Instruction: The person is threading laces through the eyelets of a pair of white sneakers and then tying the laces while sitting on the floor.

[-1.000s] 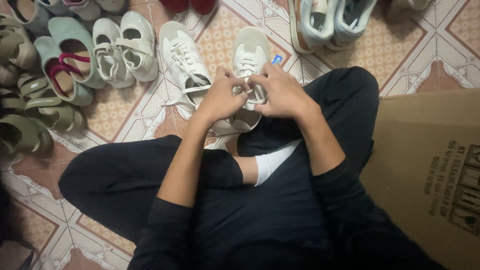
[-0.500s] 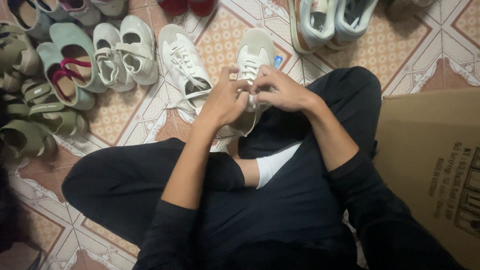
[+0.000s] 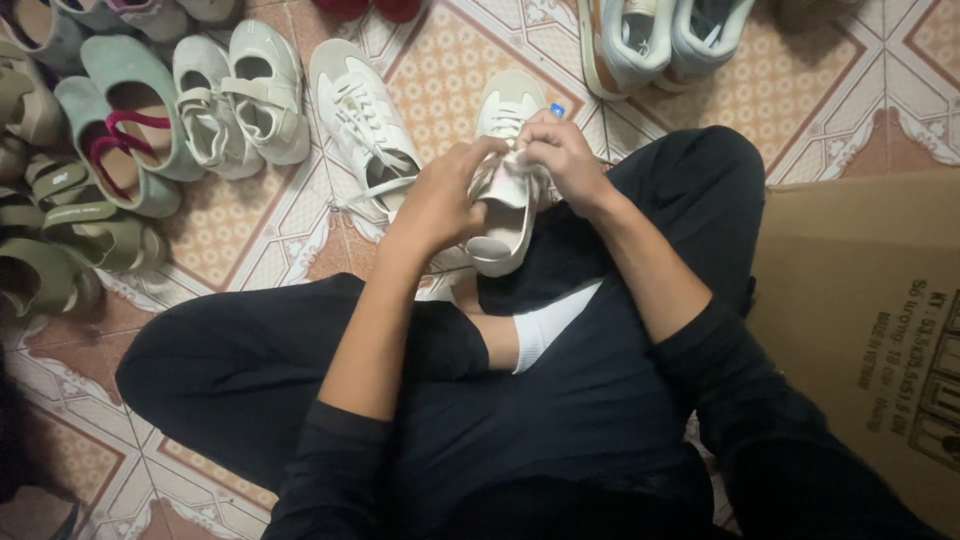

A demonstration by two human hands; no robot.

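While the sneaker (image 3: 505,190) rests toe-out toward twelve o'clock, left hand (image 3: 440,200) and right hand (image 3: 560,160) pinch its laces, fingers closed.

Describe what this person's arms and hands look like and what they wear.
Both arms wear dark navy long sleeves, the left sleeve and right sleeve pushed up to leave the forearms bare. The left hand and right hand are bare: no gloves, rings, watch or bracelets visible.
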